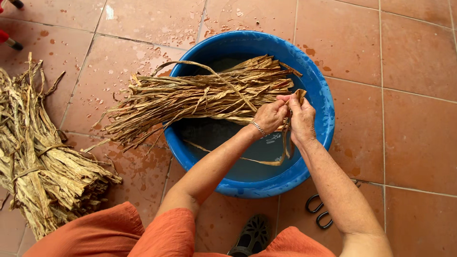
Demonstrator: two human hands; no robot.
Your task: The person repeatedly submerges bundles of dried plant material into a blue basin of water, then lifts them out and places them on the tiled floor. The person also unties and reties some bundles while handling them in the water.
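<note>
A blue plastic basin (318,90) holding dark water sits on the tiled floor. A bundle of dried tan leaf strips (190,97) lies across its rim, its tips hanging out to the left. My left hand (269,116), with a metal bracelet on the wrist, and my right hand (301,119) meet over the basin's right side. Both pinch one wet leaf strip (287,143) that hangs down in a loop toward the water.
A larger tied pile of dried leaf strips (40,157) lies on the floor at the left. Black scissors (320,212) rest below the basin near my right arm. My dark shoe (251,235) and orange clothing (109,233) fill the bottom. The tiles are wet in patches.
</note>
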